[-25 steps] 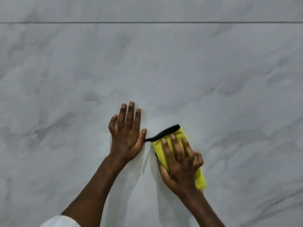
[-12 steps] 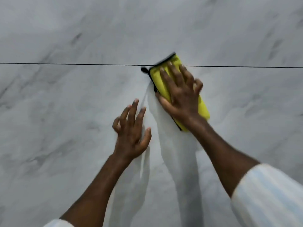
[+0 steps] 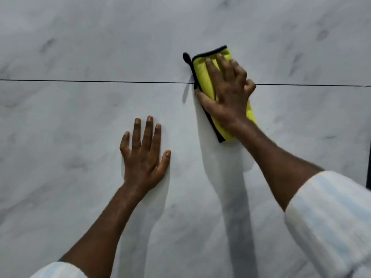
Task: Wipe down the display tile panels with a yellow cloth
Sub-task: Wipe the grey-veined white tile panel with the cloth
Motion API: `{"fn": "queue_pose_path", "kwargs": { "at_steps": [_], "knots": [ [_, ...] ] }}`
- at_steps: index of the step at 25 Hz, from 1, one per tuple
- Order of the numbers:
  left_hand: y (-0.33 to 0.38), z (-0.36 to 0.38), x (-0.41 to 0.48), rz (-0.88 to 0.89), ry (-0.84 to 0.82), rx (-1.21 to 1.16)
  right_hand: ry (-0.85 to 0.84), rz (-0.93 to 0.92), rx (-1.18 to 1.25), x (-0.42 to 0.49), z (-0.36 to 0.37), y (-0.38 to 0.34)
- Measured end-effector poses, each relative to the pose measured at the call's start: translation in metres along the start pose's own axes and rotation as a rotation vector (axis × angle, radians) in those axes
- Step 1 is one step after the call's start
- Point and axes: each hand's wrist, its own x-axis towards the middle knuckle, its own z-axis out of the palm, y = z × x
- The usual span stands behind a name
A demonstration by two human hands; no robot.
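Grey marbled tile panels fill the view, a lower panel and an upper panel divided by a thin dark horizontal joint. A folded yellow cloth with black edging and a black loop lies across that joint. My right hand presses flat on the cloth, fingers stretched upward, little finger bent. My left hand rests flat on the lower panel, fingers spread, below and left of the cloth, holding nothing.
A dark vertical edge shows at the far right border of the panels. Striped white sleeves cover my forearms at the bottom left and lower right. Shadows of both arms fall on the lower panel.
My right hand has pushed the cloth upward from the lower panel onto and across the joint. My left hand stayed on the lower panel and now lies flatter.
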Motion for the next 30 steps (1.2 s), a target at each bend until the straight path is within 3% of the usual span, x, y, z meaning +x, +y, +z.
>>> {"fn": "queue_pose_path", "kwargs": {
  "at_steps": [5, 8, 11, 14, 18, 20, 25, 30],
  "knots": [
    [0.000, 0.003, -0.001, -0.003, 0.006, 0.003, 0.095, -0.037, -0.116, -0.093, 0.011, 0.018],
    [0.013, -0.006, 0.004, -0.038, 0.001, -0.075, 0.042, -0.022, -0.139, -0.179, 0.015, 0.023],
    [0.050, -0.007, 0.001, 0.084, 0.006, -0.165, -0.052, -0.075, -0.149, -0.246, 0.013, 0.025],
    [0.079, 0.004, -0.010, 0.155, -0.051, -0.068, -0.058, -0.119, -0.110, -0.199, 0.004, 0.044],
    [0.077, 0.011, -0.009, 0.154, -0.029, -0.048, -0.015, 0.047, -0.130, -0.042, -0.022, 0.077],
    [0.078, 0.013, -0.011, 0.153, -0.020, -0.055, 0.017, 0.053, -0.157, -0.033, -0.023, 0.091],
    [0.118, 0.007, -0.004, 0.129, 0.007, -0.249, 0.106, 0.066, -0.216, -0.166, -0.006, 0.104],
    [0.189, 0.023, -0.012, 0.172, -0.055, -0.192, -0.110, 0.015, -0.200, -0.335, -0.006, 0.107]
  ]
}}
